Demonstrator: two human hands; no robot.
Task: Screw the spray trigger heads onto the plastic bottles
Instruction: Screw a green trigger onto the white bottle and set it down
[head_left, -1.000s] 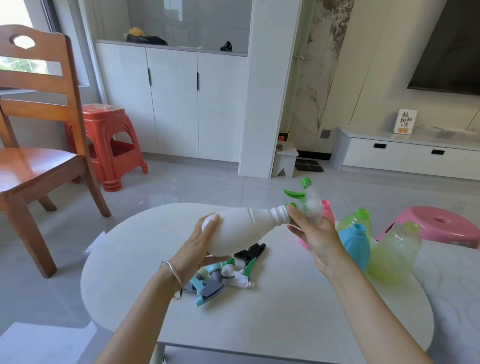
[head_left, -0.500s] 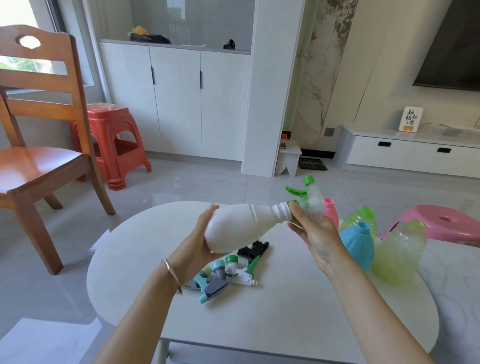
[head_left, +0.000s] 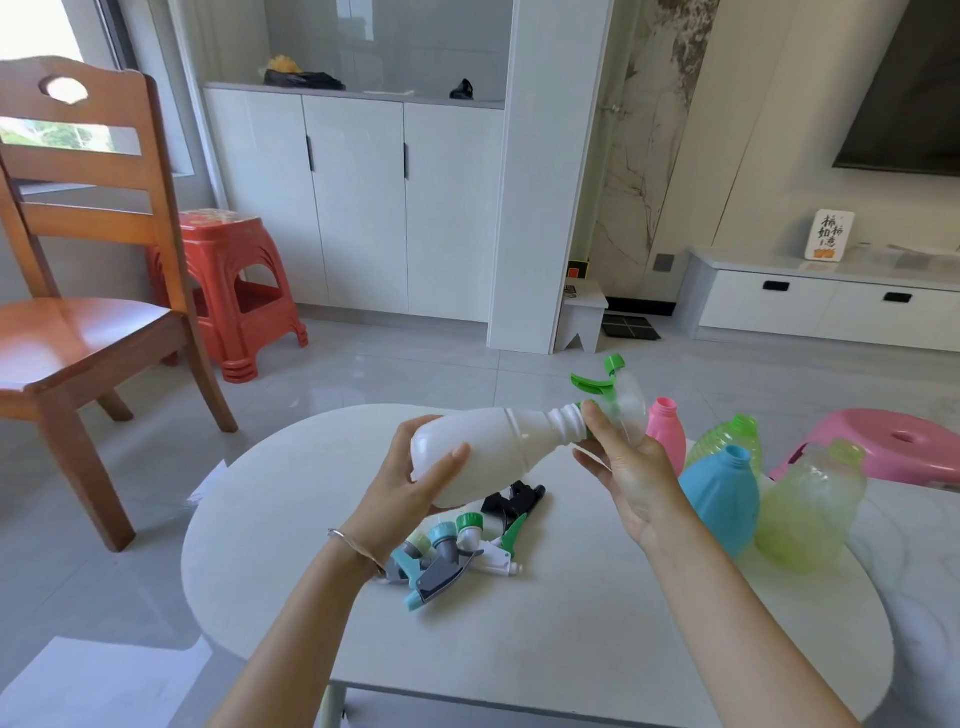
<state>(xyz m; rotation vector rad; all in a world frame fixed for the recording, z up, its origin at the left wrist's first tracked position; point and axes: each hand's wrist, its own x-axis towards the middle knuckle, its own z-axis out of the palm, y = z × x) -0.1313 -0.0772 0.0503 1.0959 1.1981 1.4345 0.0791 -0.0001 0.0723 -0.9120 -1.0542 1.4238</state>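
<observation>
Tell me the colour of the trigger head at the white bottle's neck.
The trigger head is green with a clear, translucent body; the head view shows it.

The white bottle (head_left: 498, 447) I hold is smooth, faintly glossy plastic; its trigger head (head_left: 621, 397) is clear and green plastic; the table (head_left: 571, 649) looks matt.

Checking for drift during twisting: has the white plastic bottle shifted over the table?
No. The white plastic bottle still hangs just above the black spray trigger head, neck toward the pink plastic bottle.

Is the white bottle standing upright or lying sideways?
Sideways: the left hand holds the white bottle in the air, neck toward the right hand.
</observation>
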